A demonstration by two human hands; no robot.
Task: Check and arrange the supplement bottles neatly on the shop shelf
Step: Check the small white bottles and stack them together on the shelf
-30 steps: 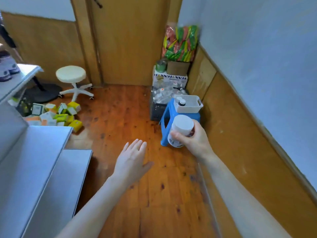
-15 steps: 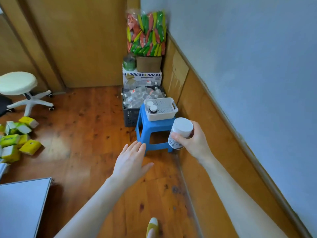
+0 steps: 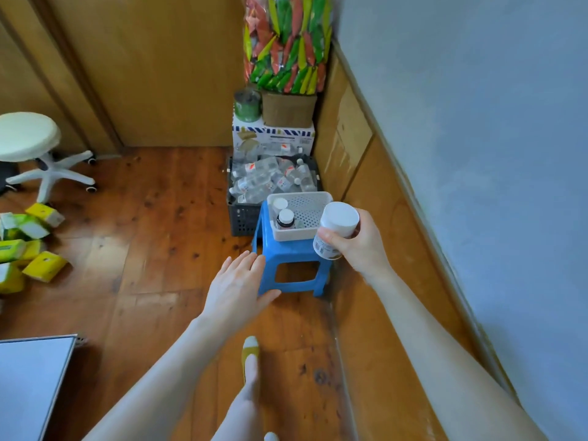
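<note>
Gripping a round white-capped bottle (image 3: pixel 335 229) in my right hand (image 3: pixel 361 245), label barcode showing, my left hand (image 3: pixel 237 289) flat and loose beside the blue plastic stool (image 3: pixel 291 259).

Your held bottle (image 3: pixel 337 229) has a wide white cap and a white label with a barcode over a dark brown body. It sits tilted in your right hand (image 3: pixel 361 248), cap up and leaning left, at the near right corner of the white basket (image 3: pixel 294 236). Two others stand upright at the basket's left end. The dark bottle (image 3: pixel 285 218) with a white cap is nearer. Just behind it, the far bottle (image 3: pixel 280 204) shows only its white cap.
</note>
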